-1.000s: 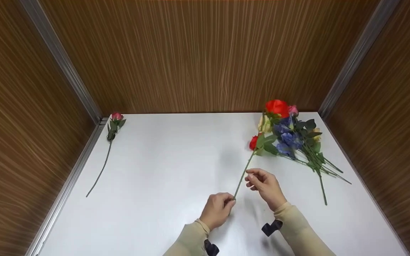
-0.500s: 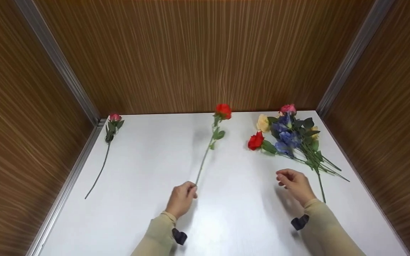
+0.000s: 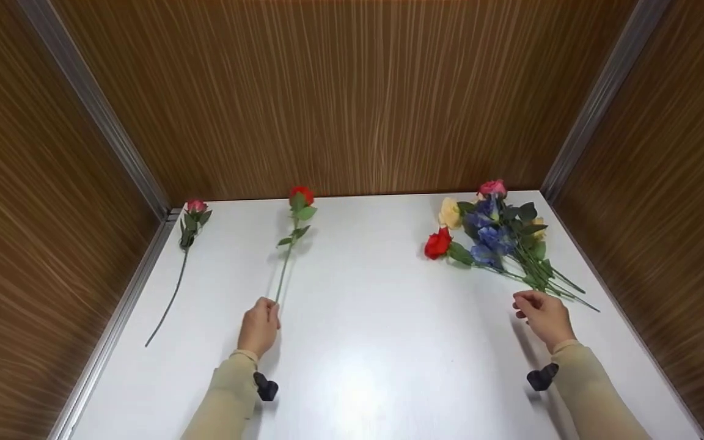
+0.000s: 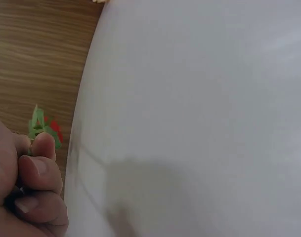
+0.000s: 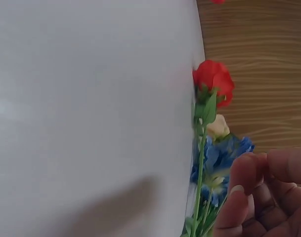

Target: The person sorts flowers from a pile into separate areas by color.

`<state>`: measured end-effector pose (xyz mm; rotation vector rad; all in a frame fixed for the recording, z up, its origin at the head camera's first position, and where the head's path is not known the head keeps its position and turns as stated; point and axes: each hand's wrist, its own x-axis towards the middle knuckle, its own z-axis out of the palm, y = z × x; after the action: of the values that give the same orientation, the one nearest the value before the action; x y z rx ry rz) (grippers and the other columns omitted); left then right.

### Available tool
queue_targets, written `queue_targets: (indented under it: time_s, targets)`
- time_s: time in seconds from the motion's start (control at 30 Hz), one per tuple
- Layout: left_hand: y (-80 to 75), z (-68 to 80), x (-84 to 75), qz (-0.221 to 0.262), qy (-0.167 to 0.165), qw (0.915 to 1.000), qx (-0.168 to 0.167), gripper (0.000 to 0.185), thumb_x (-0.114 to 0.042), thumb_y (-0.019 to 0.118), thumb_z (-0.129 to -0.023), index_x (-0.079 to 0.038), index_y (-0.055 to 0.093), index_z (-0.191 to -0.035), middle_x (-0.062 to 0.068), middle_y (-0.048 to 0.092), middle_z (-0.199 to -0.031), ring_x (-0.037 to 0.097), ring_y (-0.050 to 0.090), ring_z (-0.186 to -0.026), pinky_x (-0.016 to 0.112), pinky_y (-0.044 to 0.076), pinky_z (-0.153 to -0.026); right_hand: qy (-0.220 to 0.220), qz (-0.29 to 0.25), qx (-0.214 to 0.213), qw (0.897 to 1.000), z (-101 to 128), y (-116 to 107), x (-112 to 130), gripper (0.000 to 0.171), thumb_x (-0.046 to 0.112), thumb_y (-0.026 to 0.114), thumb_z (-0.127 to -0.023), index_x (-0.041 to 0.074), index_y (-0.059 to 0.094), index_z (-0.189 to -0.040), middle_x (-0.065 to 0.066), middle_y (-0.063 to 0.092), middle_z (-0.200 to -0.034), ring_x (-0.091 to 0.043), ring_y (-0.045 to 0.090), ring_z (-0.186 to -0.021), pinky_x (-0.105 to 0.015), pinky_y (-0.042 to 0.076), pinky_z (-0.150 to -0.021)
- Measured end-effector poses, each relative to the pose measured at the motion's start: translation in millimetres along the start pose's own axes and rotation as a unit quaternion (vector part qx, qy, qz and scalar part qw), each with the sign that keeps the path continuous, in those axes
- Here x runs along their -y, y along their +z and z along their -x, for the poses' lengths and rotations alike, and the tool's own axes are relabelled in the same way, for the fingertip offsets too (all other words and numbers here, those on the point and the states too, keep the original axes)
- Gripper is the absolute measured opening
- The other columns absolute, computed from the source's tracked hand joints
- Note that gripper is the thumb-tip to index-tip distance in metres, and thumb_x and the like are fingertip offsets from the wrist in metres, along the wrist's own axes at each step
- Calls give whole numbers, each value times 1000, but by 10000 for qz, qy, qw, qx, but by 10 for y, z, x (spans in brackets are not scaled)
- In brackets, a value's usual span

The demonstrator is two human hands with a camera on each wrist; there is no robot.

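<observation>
The red rose (image 3: 301, 195) lay low over the white table (image 3: 376, 342), with its long green stem (image 3: 283, 275) running back toward the person. Its red head was close to the wooden back wall (image 3: 352, 98). The left hand (image 3: 259, 326) pinched the near end of the stem, with the fingers curled round it. In the left wrist view the fingers (image 4: 39, 173) were bent tight, and a bit of red and green showed past them.

A pink rose (image 3: 195, 206) lay by itself near the left edge of the table, apart from the red one. The step in hand looked like setting the red rose down next to it, in a row. It was hard to tell if the stem touched the table yet.

The right hand (image 3: 544, 315) held nothing. Its fingers were loosely bent, and it hung just beside the stems of the bunch of flowers (image 3: 498, 235) on the right.

The next move would likely need the left hand to let the stem go softly, so the rose lay straight. The right hand would need to pick just one stem out of the bunch.
</observation>
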<state>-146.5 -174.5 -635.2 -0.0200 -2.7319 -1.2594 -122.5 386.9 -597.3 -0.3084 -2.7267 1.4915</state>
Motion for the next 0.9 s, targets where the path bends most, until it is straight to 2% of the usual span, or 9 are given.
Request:
queue_targets:
  time_s: [0.2, 0.47, 0.67, 0.8, 0.9]
  targets:
    - [-221, -191, 201, -295, -250, 9989, -266, 18, -13, 46, -101, 2, 55, -101, 6, 60, -73, 19, 57, -67, 34, 46, -62, 158, 44, -120, 9998, -19, -81, -72, 43, 29, 52, -100, -4, 56, -127, -22, 63, -111, -12, 63, -86, -33, 53, -76]
    - [-438, -365, 428, -787, -670, 9941, -323, 22, -14, 45, -102, 6, 55, -105, 22, 64, -93, 35, 63, -86, 48, 48, -75, 342, 109, -249, 9990, -76, -146, -185, 44, 31, 52, -100, -3, 56, -126, -16, 64, -108, -11, 63, -85, -31, 53, -73]
    - [-441, -355, 581, -846, -1114, 9898, -287, 24, -9, 44, -100, 10, 55, -110, 29, 62, -102, 42, 61, -97, 51, 47, -84, 280, 502, -291, 9979, -115, -167, -234, 42, 30, 51, -100, -3, 58, -125, -18, 65, -109, -15, 65, -87, -23, 50, -69]
    - [-400, -326, 644, -822, -1174, 9888, -404, 23, -6, 46, -98, 11, 58, -109, 28, 60, -101, 42, 57, -99, 51, 45, -86, 223, 614, -316, 9974, -143, -168, -221, 41, 28, 51, -99, -4, 59, -123, -18, 66, -106, -17, 66, -84, -23, 51, -66]
    - [-386, -315, 656, -845, -1200, 9880, -476, 22, -7, 49, -98, 8, 61, -108, 24, 60, -99, 40, 57, -98, 49, 45, -87, 201, 640, -314, 9973, -162, -172, -204, 40, 27, 52, -99, -5, 59, -122, -19, 66, -105, -19, 67, -84, -22, 51, -65]
